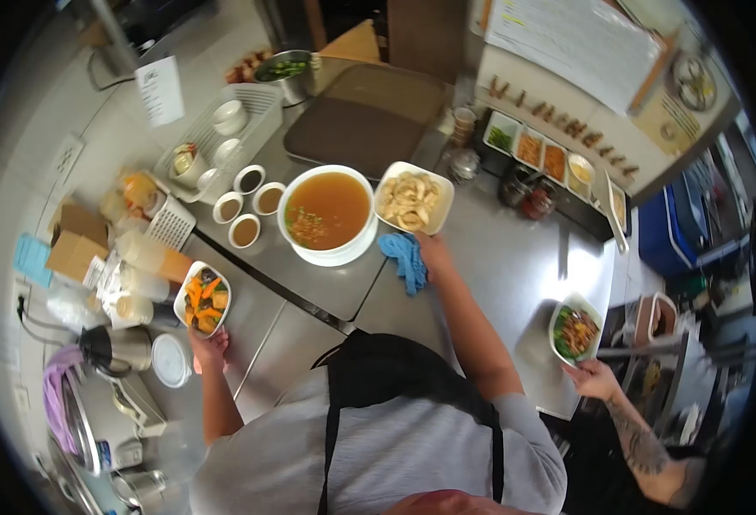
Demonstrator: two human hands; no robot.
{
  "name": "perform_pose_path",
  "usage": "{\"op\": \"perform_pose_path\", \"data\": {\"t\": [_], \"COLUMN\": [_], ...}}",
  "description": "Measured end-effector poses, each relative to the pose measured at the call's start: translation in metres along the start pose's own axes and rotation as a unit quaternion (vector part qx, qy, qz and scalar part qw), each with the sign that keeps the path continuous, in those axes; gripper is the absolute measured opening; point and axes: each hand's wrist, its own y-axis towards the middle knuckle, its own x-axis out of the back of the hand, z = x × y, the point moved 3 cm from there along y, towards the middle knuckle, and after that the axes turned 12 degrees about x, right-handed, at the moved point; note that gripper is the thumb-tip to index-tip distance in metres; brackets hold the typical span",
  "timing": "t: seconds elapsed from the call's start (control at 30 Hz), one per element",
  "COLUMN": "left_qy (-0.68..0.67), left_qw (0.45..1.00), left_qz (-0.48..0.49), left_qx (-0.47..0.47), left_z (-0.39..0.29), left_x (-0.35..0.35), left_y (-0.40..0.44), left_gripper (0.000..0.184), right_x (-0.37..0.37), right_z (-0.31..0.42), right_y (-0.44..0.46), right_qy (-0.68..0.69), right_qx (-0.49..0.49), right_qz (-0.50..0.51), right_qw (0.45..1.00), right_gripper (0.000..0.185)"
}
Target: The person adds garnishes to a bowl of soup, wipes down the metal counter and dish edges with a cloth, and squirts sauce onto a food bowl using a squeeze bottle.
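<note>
My left hand (210,350) grips the near end of a white bowl (181,302) of orange and dark vegetable pieces (206,296), held at the left of the counter. My right hand (432,256) is closed at the near rim of another white bowl (443,221), filled with pale curled food (410,201) whose kind is unclear. A crumpled blue cloth (405,260) lies against that hand. Left of the pale food stands a large white bowl of brown soup (328,206) with chopped greens. My fingertips are partly hidden under both held bowls.
Small sauce cups (245,232) sit left of the soup, near a plastic basket (262,107) and a dark tray (369,107). Topping containers (541,154) line the back right. At right, a co-worker's hand (597,378) holds a bowl of topped greens (577,333).
</note>
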Motion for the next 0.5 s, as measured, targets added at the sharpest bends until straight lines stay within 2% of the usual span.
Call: {"op": "perform_pose_path", "data": {"t": [0.03, 0.07, 0.1, 0.13, 0.17, 0.2, 0.23, 0.27, 0.3, 0.37, 0.4, 0.5], "left_qy": [-0.011, 0.024, 0.057, 0.089, 0.15, 0.274, 0.229, 0.298, 0.328, 0.284, 0.289, 0.306], "left_qw": [0.999, 0.998, 0.992, 0.981, 0.97, 0.931, 0.936, 0.878, 0.799, 0.861, 0.859, 0.849], "left_qz": [0.028, 0.026, 0.028, 0.034, -0.073, -0.14, -0.194, -0.242, -0.258, -0.168, -0.115, 0.039], "left_qx": [0.019, -0.044, -0.108, -0.172, -0.178, -0.194, -0.183, -0.286, -0.433, -0.388, -0.407, -0.429], "left_z": [-0.002, -0.006, -0.009, -0.021, -0.031, -0.044, -0.056, -0.069, -0.082, -0.098, -0.1, -0.087], "left_x": [0.003, 0.02, 0.042, 0.025, 0.028, 0.041, 0.01, 0.008, 0.0, -0.027, -0.049, -0.139], "left_y": [0.002, 0.016, 0.042, 0.039, 0.024, 0.032, -0.011, -0.014, -0.019, -0.028, -0.037, -0.062], "left_gripper": [0.058, 0.061, 0.064, 0.067, 0.072, 0.075, 0.077, 0.073, 0.066, 0.054, 0.05, 0.038], "right_x": [-0.001, -0.001, 0.0, 0.002, 0.006, 0.011, 0.016, 0.021, 0.024, 0.028, 0.034, 0.052], "right_z": [-0.005, -0.009, -0.01, -0.006, -0.006, -0.014, -0.027, -0.034, -0.03, -0.001, 0.015, 0.001], "right_y": [-0.002, -0.005, -0.012, -0.019, -0.027, -0.029, -0.029, -0.03, -0.038, -0.063, -0.077, -0.095], "right_qy": [0.022, 0.045, 0.051, 0.059, 0.07, 0.056, 0.042, 0.027, 0.028, 0.031, -0.01, -0.083], "right_qx": [0.006, 0.014, -0.026, -0.063, -0.099, -0.081, -0.062, -0.044, -0.056, -0.079, -0.049, 0.014], "right_qz": [-0.008, -0.018, 0.001, 0.019, 0.035, 0.045, 0.055, 0.066, 0.075, 0.102, 0.102, 0.202], "right_qw": [1.0, 0.999, 0.998, 0.996, 0.992, 0.994, 0.996, 0.996, 0.995, 0.991, 0.993, 0.976], "right_gripper": [0.042, 0.043, 0.043, 0.043, 0.043, 0.044, 0.046, 0.047, 0.047, 0.049, 0.047, 0.041]}}
